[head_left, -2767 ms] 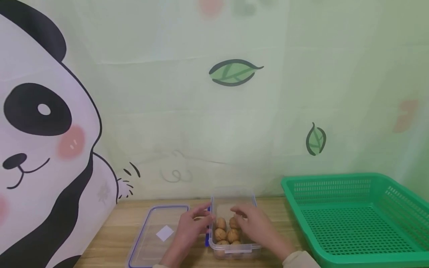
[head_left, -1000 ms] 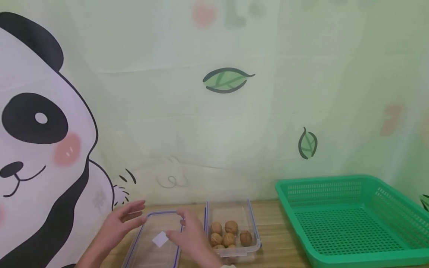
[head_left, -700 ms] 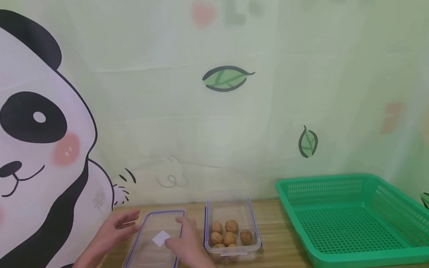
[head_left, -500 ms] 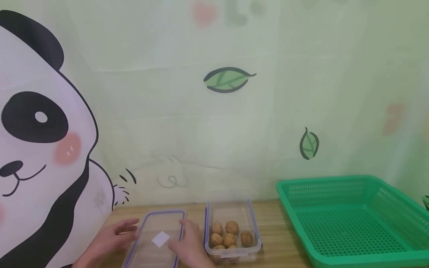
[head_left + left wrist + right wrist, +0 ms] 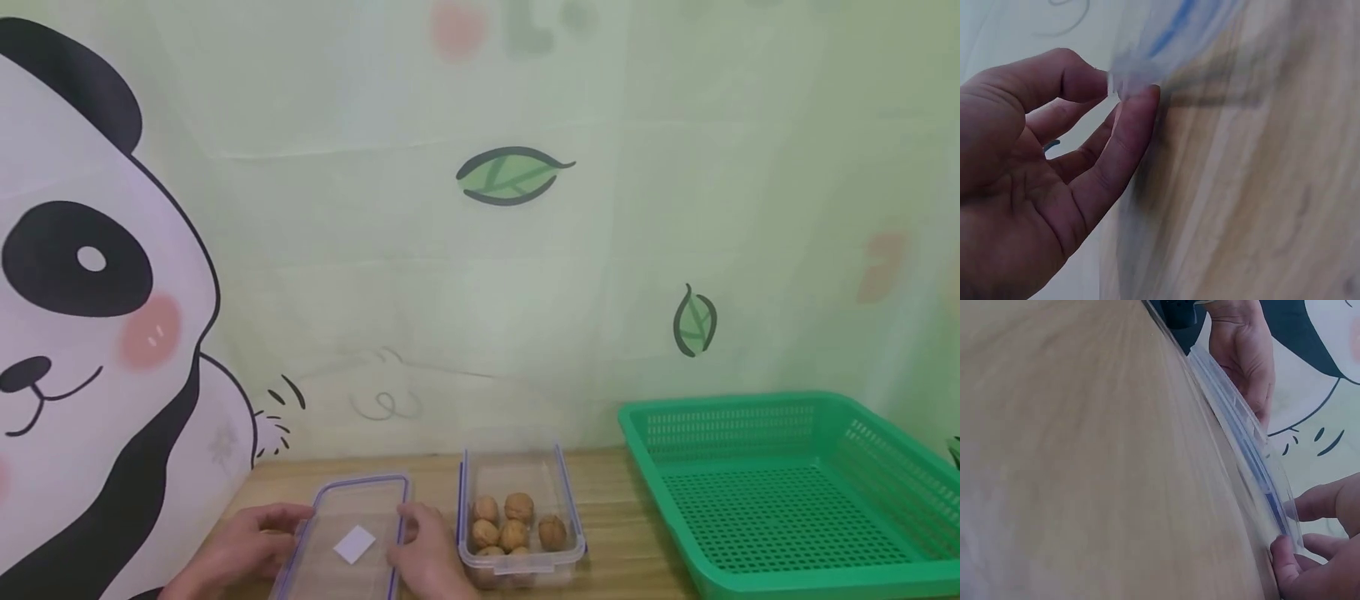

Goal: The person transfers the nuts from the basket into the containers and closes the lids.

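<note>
A clear lid (image 5: 363, 504) with a blue seal and a white diamond sticker (image 5: 354, 544) lies to the left of the food container. My left hand (image 5: 251, 537) pinches its left edge; in the left wrist view the thumb and fingertips meet on the lid's corner (image 5: 1136, 75). On the opposite edge, my right hand (image 5: 429, 552) grips between thumb and fingers. The right wrist view shows the lid (image 5: 1250, 447) edge-on, slightly off the wood, between both hands. Several walnuts (image 5: 514, 534) sit in the clear container (image 5: 525, 564), which has no lid on it.
A large green plastic basket (image 5: 675, 500) stands on the right of the wooden table (image 5: 611, 517). Behind the table hangs a pale green cloth (image 5: 420, 275) printed with a panda (image 5: 97, 350) and leaves.
Both hands have left the container and moved left to the lid. They have lowered and closed on its two edges, and the lid has shifted slightly toward me.
</note>
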### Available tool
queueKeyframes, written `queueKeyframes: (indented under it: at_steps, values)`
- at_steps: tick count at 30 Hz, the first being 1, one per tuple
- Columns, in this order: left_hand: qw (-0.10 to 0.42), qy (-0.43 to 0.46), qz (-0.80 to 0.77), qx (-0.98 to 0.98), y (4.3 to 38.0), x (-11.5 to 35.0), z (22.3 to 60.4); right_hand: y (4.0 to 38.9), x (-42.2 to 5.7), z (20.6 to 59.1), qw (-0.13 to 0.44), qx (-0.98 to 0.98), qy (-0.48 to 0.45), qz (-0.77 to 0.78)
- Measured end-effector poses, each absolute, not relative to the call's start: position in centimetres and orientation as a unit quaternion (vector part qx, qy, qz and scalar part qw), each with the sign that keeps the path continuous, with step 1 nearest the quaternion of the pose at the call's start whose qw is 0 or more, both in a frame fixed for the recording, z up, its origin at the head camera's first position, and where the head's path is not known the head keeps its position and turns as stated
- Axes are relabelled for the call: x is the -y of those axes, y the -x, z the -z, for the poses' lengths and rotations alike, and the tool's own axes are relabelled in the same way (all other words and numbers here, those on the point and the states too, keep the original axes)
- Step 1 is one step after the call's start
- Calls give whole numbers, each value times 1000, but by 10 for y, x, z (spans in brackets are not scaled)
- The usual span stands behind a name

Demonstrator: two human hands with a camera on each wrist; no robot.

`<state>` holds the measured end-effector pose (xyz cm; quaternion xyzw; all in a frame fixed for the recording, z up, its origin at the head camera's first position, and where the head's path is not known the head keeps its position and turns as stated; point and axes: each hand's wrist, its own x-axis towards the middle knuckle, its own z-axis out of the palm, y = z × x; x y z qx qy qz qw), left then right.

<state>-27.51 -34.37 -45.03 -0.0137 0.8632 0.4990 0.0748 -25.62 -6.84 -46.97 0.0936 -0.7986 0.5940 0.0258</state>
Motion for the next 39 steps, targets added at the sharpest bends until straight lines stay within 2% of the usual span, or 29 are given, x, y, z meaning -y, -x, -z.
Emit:
queueKeyframes:
  at_steps: [7, 16, 22, 39]
  values:
    - [78, 33, -507, -858, 277, 351, 447, 251, 73, 466, 18, 780, -92, -619]
    - [31, 22, -510, -859, 270, 356, 430, 244, 75, 443, 11, 751, -109, -651]
    - [25, 12, -535, -845, 268, 354, 419, 242, 71, 427, 39, 755, -115, -645]
    - [-13, 0, -532, -847, 262, 315, 379, 245, 34, 389, 49, 767, -106, -630]
